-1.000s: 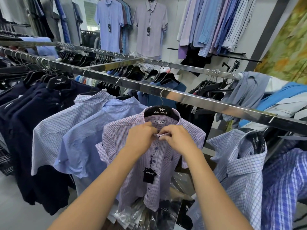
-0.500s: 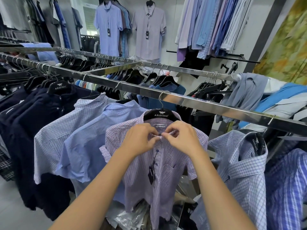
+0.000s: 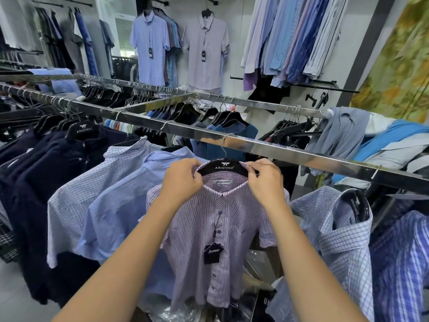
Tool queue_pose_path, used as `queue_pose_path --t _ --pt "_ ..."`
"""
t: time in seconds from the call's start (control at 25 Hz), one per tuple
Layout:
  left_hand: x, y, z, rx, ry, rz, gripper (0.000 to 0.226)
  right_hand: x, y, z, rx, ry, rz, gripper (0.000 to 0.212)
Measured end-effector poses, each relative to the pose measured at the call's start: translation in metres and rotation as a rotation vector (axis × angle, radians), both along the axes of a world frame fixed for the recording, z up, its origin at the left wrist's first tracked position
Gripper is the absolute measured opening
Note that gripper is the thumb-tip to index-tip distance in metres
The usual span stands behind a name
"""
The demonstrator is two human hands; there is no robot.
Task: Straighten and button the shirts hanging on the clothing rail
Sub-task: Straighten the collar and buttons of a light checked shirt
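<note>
A pink-striped short-sleeved shirt (image 3: 222, 231) hangs on a black hanger (image 3: 224, 167) from the steel clothing rail (image 3: 301, 154), front facing me, placket buttoned, with a dark price tag (image 3: 213, 253) dangling at the chest. My left hand (image 3: 183, 180) pinches the left side of its collar at the hanger's shoulder. My right hand (image 3: 264, 180) pinches the right side of the collar. To the left hang a light blue shirt (image 3: 120, 205) and a pale checked shirt (image 3: 76, 196). A blue checked shirt (image 3: 334, 233) hangs crumpled to the right.
Navy shirts (image 3: 46, 163) fill the rail's left end. A second rail (image 3: 209, 98) with several empty black hangers runs behind. Shirts hang on the back wall (image 3: 204, 52). Loose garments (image 3: 348, 133) are heaped over the rail at right. Plastic bags (image 3: 181, 310) lie below.
Both hands have left the top button at the middle of the collar and moved apart and up to the collar's two sides at the hanger. The shirt now hangs straighter.
</note>
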State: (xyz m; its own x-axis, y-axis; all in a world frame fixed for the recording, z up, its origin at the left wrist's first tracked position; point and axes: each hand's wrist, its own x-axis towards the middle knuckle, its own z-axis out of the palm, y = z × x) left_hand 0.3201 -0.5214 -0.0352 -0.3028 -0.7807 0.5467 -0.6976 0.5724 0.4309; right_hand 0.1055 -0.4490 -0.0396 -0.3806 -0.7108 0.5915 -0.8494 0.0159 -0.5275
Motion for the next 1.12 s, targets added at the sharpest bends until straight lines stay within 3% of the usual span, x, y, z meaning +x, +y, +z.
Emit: queue_pose_path --t 0.12,0.32,0.52,0.72,0.8,0.92,1.12 --pt "0.005 0.001 -0.001 -0.006 0.029 -0.047 0.022 0.004 -0.002 -0.003 -0.025 -0.016 0.013 0.021" --pt "0.024 0.011 -0.023 0.169 0.305 -0.148 0.015 0.036 0.013 -0.013 -0.145 -0.046 0.029 0.006" --pt "0.07 0.006 -0.058 0.202 0.446 -0.019 0.002 0.108 0.012 -0.034 -0.081 0.061 0.303 0.006" --pt "0.132 0.012 -0.09 0.32 0.506 0.11 0.024 0.176 -0.004 -0.072 0.105 0.083 0.505 0.012" --pt "0.151 0.015 -0.102 0.378 0.471 0.104 0.033 0.196 -0.01 -0.089 0.216 0.043 0.529 0.013" --pt "0.166 0.009 -0.116 0.432 0.274 0.026 0.059 0.218 -0.017 -0.107 0.333 0.01 0.491 0.025" --pt "0.166 -0.007 -0.138 0.483 0.047 -0.098 0.056 0.237 -0.021 -0.123 0.392 -0.021 0.401 0.036"
